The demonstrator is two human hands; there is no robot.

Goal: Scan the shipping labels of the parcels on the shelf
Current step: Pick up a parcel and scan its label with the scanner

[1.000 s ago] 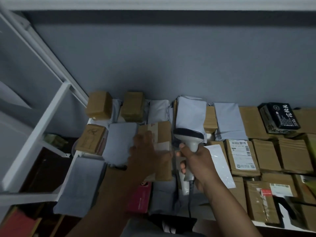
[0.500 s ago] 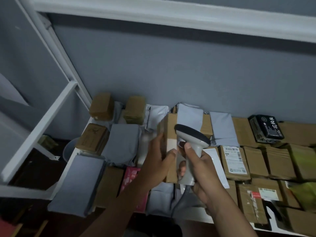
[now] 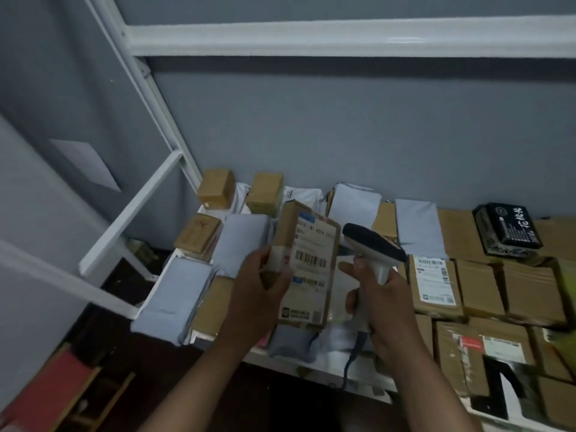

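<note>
Cardboard parcel: lifted above the shelf, tilted, label side toward the camera; gripped at its left edge by the left hand, thumb curled over the front face, fingers behind and hidden. Shipping label: barcode visible at mid-face; printed text blurred, not legible. Barcode scanner: white body, dark head; just right of the parcel, not touching it; held round the handle by the right hand, fingers wrapped, forefinger lying near the trigger; cable dropping below the hand, lower end lost in shadow. Other parcels: brown boxes and grey mailers laid side by side on the shelf; labelled box just right of the scanner; black packet at far right rear; right-hand boxes cut off by the frame edge; items beneath the held parcel and both forearms hidden.
</note>
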